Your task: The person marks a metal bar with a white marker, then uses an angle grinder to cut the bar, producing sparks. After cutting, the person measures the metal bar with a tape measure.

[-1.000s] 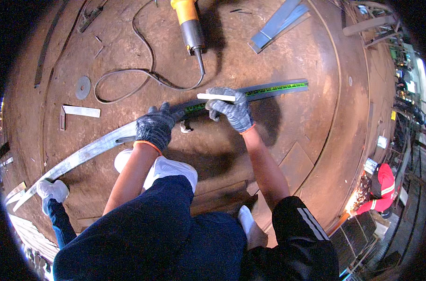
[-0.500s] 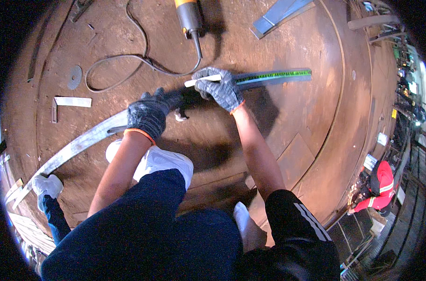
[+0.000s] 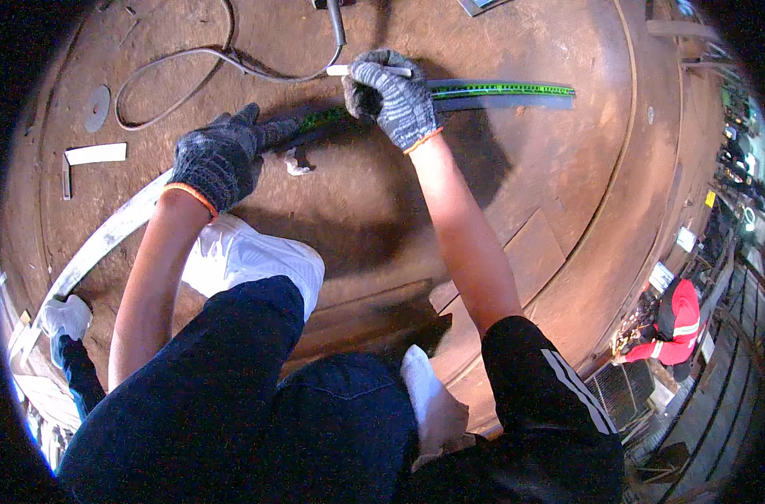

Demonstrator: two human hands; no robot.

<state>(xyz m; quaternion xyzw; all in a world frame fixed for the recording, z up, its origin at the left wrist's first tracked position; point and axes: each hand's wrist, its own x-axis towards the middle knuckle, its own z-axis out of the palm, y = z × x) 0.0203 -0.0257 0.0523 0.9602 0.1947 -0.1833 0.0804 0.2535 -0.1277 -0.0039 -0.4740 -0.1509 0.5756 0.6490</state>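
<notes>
A curved flat metal strip (image 3: 118,220) runs from the lower left, pale there and dark at its right end (image 3: 533,102). Along that dark part lies a green measuring tape (image 3: 517,89). My left hand (image 3: 218,158), in a grey knit glove, is closed at the tape's left end, its fingers pointing right along the strip; the grip itself is partly hidden. Farther right, my gloved right hand (image 3: 391,99) is closed round a slim white marker (image 3: 339,70), held sideways over the strip and tape. A small crumpled pale scrap (image 3: 296,163) lies between my hands, nearer me.
A grey cable (image 3: 176,52) loops across the brown metal surface at the far left. Near it lie a grey disc (image 3: 97,107) and a small metal square (image 3: 97,154). Another person's gloved hand (image 3: 66,317) is at the strip's left end. At right, a person in red (image 3: 678,323) works among sparks.
My view has shifted, so the cable, disc and strip appear higher up. The right hand with the marker has moved right and away from me. My left hand has slid slightly left along the strip.
</notes>
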